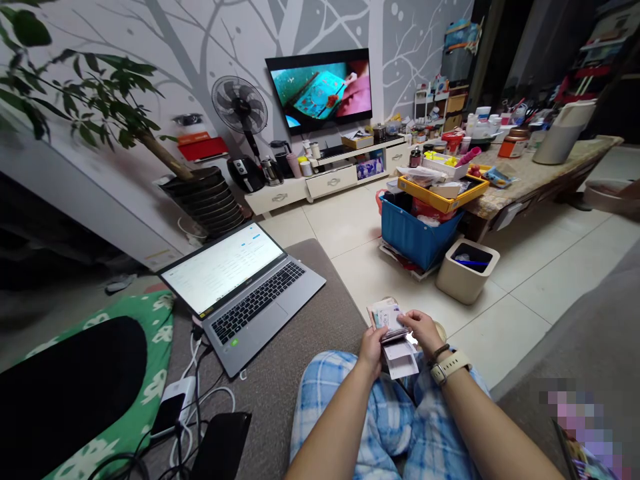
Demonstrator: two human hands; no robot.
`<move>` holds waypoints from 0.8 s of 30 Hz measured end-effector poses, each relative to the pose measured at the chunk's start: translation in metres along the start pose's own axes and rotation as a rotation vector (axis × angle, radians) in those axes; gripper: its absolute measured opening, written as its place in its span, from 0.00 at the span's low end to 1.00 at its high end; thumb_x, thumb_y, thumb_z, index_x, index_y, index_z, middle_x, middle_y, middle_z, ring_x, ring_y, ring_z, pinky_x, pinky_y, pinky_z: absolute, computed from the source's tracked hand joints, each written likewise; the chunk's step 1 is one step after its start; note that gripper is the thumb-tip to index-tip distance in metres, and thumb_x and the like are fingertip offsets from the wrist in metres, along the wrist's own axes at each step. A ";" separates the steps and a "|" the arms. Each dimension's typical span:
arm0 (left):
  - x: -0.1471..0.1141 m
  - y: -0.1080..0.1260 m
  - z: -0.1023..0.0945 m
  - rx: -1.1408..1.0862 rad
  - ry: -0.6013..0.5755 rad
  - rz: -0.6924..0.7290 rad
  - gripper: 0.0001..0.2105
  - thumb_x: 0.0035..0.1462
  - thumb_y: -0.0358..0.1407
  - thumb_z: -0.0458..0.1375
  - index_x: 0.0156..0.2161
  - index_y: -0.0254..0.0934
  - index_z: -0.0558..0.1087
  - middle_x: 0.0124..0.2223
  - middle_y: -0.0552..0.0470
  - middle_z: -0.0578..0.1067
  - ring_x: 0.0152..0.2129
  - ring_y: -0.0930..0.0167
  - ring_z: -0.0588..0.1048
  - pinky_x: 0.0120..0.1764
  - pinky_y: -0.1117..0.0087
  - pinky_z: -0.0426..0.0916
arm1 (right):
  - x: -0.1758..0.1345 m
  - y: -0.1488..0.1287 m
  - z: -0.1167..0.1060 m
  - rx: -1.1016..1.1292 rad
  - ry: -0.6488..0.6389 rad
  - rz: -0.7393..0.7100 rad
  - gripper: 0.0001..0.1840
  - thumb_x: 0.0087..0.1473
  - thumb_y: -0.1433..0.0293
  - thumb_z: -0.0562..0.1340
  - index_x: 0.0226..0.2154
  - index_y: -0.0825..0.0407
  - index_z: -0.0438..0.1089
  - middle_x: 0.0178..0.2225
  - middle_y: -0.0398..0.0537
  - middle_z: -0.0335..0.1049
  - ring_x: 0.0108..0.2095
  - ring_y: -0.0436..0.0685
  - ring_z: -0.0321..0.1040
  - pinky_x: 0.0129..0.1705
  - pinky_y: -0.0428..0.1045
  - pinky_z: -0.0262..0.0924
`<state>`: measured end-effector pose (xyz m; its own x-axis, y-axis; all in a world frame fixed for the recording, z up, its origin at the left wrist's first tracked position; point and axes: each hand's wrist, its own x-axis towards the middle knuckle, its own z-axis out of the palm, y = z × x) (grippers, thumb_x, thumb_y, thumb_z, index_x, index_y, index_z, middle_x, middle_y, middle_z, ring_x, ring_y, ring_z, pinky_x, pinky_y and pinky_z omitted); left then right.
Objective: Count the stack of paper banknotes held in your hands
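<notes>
My left hand (372, 348) is closed on a stack of small printed cards or slips (386, 319) above my lap, its thumb lying on the near edge. On the right side of the same stack, my right hand (423, 331) pinches the top piece between thumb and fingers. Two pale slips (401, 365) hang down below the stack, between my wrists. The print is too small to read. A watch with a cream strap (454, 365) and a dark bracelet are on my right wrist. Blue checked trousers (330, 400) cover my legs beneath.
An open laptop (255, 303) sits on the grey sofa seat to my left, near cables, a power strip (177, 400) and a black phone-like slab (223, 443). Ahead are a beige bin (465, 283), a full blue crate (415, 233) and a cluttered table (530, 177).
</notes>
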<state>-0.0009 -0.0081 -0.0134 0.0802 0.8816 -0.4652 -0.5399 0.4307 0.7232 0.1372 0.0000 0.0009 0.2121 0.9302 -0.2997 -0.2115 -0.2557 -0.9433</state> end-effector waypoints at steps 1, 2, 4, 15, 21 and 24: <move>0.000 0.000 0.000 -0.003 0.008 0.002 0.10 0.49 0.29 0.63 0.39 0.29 0.76 0.37 0.41 0.82 0.34 0.62 0.81 0.44 0.62 0.73 | 0.001 0.001 0.000 0.000 -0.002 -0.012 0.26 0.28 0.50 0.73 0.18 0.51 0.64 0.17 0.39 0.58 0.21 0.49 0.52 0.26 0.47 0.45; 0.001 0.000 0.000 -0.005 0.014 0.002 0.10 0.50 0.29 0.63 0.39 0.29 0.76 0.37 0.41 0.82 0.34 0.62 0.81 0.44 0.62 0.73 | 0.001 0.002 0.000 -0.001 -0.002 -0.024 0.26 0.28 0.50 0.73 0.17 0.51 0.64 0.17 0.39 0.59 0.21 0.49 0.53 0.26 0.47 0.46; 0.001 0.000 0.001 -0.012 0.020 -0.005 0.10 0.51 0.31 0.63 0.40 0.29 0.76 0.38 0.40 0.82 0.34 0.61 0.82 0.45 0.61 0.73 | 0.003 0.003 0.000 -0.010 -0.002 -0.046 0.27 0.27 0.49 0.74 0.17 0.51 0.65 0.18 0.39 0.60 0.22 0.50 0.54 0.27 0.48 0.48; -0.002 0.008 0.005 -0.122 0.051 -0.041 0.12 0.59 0.36 0.59 0.43 0.29 0.77 0.40 0.40 0.83 0.40 0.60 0.82 0.47 0.59 0.75 | -0.007 -0.005 0.001 0.002 -0.103 -0.153 0.31 0.31 0.44 0.74 0.22 0.51 0.66 0.21 0.41 0.61 0.25 0.52 0.55 0.30 0.48 0.52; -0.003 0.009 0.006 -0.116 0.054 -0.027 0.12 0.57 0.35 0.60 0.42 0.28 0.78 0.41 0.39 0.83 0.40 0.58 0.82 0.49 0.58 0.74 | -0.008 -0.005 0.003 0.013 -0.139 -0.146 0.32 0.33 0.41 0.72 0.23 0.52 0.67 0.21 0.41 0.61 0.23 0.50 0.54 0.27 0.48 0.51; -0.002 0.008 0.004 -0.103 0.056 -0.019 0.11 0.57 0.35 0.61 0.40 0.28 0.78 0.39 0.39 0.83 0.39 0.58 0.82 0.49 0.58 0.74 | -0.005 -0.001 0.001 0.016 -0.140 -0.124 0.32 0.33 0.41 0.71 0.23 0.52 0.67 0.20 0.40 0.59 0.22 0.50 0.52 0.26 0.47 0.48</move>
<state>-0.0019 -0.0054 -0.0050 0.0459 0.8599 -0.5084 -0.6225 0.4227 0.6587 0.1355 -0.0040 0.0036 0.1024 0.9822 -0.1573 -0.2070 -0.1337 -0.9692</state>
